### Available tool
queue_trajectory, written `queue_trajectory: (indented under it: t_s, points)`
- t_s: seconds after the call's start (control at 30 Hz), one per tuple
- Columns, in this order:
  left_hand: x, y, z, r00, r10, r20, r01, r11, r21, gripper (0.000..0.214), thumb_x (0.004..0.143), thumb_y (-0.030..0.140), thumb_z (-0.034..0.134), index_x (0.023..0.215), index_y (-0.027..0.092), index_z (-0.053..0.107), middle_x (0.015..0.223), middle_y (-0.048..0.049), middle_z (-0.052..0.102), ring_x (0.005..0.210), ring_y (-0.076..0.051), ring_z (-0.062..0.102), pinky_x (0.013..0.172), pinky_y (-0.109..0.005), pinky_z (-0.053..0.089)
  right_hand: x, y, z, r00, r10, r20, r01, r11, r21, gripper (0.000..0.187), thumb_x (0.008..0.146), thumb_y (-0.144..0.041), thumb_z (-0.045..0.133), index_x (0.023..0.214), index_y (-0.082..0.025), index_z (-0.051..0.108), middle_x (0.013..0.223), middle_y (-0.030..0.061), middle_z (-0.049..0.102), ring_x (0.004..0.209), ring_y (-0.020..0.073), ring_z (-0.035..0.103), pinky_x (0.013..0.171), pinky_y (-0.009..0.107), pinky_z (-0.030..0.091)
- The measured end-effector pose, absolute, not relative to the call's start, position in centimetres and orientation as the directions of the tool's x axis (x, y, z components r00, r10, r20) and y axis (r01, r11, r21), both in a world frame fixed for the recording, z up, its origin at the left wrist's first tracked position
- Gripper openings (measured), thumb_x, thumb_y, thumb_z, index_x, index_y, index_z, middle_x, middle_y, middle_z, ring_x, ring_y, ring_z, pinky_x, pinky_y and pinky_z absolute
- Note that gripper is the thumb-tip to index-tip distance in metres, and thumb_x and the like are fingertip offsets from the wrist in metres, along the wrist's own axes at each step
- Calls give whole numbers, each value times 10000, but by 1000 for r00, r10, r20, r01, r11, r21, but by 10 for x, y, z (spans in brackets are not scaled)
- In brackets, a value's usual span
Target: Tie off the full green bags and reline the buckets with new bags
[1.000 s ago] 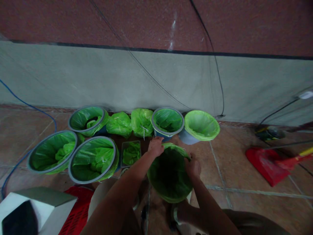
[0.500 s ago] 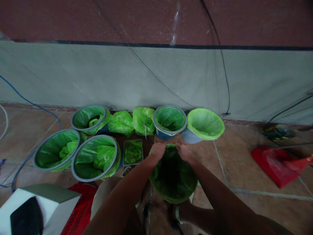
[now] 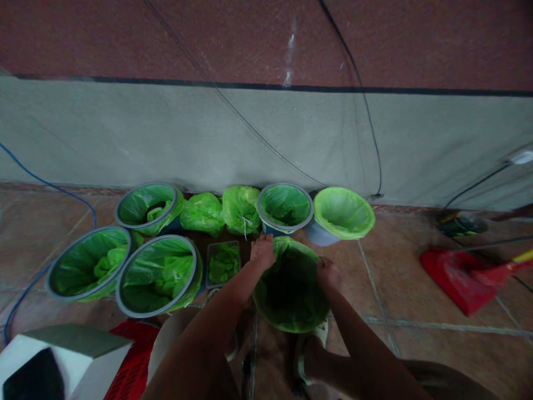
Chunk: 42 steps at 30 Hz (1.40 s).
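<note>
A bin lined with a green trash bag point(image 3: 291, 325) stands between my feet, the bag folded out over its rim and its inside dark. At the left of the rim my left hand point(image 3: 263, 253) grips the bag's edge, its fingers pointing away from me. My right hand point(image 3: 330, 275) is closed on the bag's edge at the right side. Just beyond my hands, by the wall, are a grey-rimmed lined bin point(image 3: 285, 226) and a pale bin with a light green bag point(image 3: 343, 214) over its rim.
To the left stand several lined bins, the nearest a grey-rimmed bin point(image 3: 156, 315). Bundled green bags point(image 3: 202, 214) and a small clear tub point(image 3: 224, 264) lie between. A white box point(image 3: 77, 369) and red crate point(image 3: 133, 355) are lower left; a red dustpan point(image 3: 456, 280) is right.
My hands have moved apart along the rim, from close together at its far side to the left and right. The view has shifted slightly.
</note>
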State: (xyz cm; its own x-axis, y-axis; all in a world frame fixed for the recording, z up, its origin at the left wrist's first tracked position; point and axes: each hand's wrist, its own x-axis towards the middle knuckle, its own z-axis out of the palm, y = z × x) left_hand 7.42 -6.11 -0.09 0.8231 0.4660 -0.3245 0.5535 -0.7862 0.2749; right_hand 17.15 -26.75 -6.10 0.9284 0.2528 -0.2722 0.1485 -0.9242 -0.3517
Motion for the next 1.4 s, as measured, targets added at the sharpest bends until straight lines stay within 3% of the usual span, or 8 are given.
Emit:
queue_trajectory:
  t_s: [0.13, 0.27, 0.4, 0.5, 0.57, 0.83, 1.1, 1.4]
  points:
    - [76, -60, 3, 809, 478, -341, 576, -759, 303, 650, 818, 227, 631, 1425, 169, 407, 1402, -121, 547, 1254, -267, 541, 1064, -401, 443, 155, -283, -61, 937, 207, -280, 92, -922, -375, 409, 888, -298, 522, 1237, -147, 673, 1043, 144, 732, 950, 274, 692, 790, 344, 517]
    - [79, -62, 3, 827, 479, -294, 559, -756, 340, 533, 889, 321, 581, 1383, 161, 460, 1372, -121, 577, 1247, -256, 549, 1058, -380, 442, 160, -277, -50, 970, 230, -80, 159, -847, -507, 561, 854, -302, 560, 1370, -85, 549, 1268, 183, 654, 1148, 305, 629, 954, 396, 498]
    - [83, -62, 1, 836, 478, -271, 548, -757, 356, 366, 935, 284, 513, 1277, 159, 547, 1269, -104, 643, 1186, -218, 593, 1032, -327, 453, 182, -245, -39, 917, 399, 5, 327, -745, -581, 383, 928, -261, 435, 1203, -134, 669, 1201, 140, 699, 1086, 264, 665, 973, 379, 496]
    - [84, -61, -1, 842, 467, -270, 537, -776, 330, 240, 923, 214, 509, 1137, 176, 609, 1167, -79, 679, 1100, -196, 636, 973, -291, 479, 195, -219, -41, 803, 596, -8, 467, -637, -613, 307, 929, -221, 453, 1078, -178, 718, 1133, 105, 731, 1042, 227, 683, 968, 334, 498]
    - [83, -61, -2, 848, 447, -283, 522, -797, 304, 216, 923, 168, 475, 1084, 184, 619, 1120, -71, 689, 1054, -192, 654, 935, -290, 492, 200, -207, -49, 759, 650, -43, 484, -607, -630, 282, 921, -198, 475, 1059, -192, 721, 1107, 89, 742, 1022, 211, 690, 968, 320, 500]
    - [73, -60, -4, 911, 328, -250, 383, -898, 218, 275, 907, 102, 414, 1046, 184, 637, 1106, -86, 659, 1042, -205, 639, 913, -310, 497, 210, -214, -71, 688, 718, -103, 502, -574, -647, 311, 925, -186, 484, 1152, -215, 695, 1149, 69, 735, 1058, 210, 682, 979, 337, 504]
    - [67, -61, 1, 910, 330, -251, 381, -906, 187, 429, 834, 60, 483, 1232, 197, 563, 1103, -82, 637, 1036, -211, 611, 916, -328, 484, 213, -218, -70, 655, 739, -159, 542, -606, -583, 348, 949, -188, 429, 1178, -207, 691, 1057, 82, 758, 1008, 208, 691, 938, 293, 503]
    - [65, -62, 5, 892, 256, -372, 324, -937, 133, 310, 878, 117, 468, 1088, 144, 694, 1157, -147, 616, 1155, -281, 561, 1000, -424, 432, 213, -218, -70, 658, 730, -186, 564, -641, -521, 370, 940, -161, 435, 1238, -200, 651, 1117, 95, 740, 1033, 205, 682, 961, 304, 497]
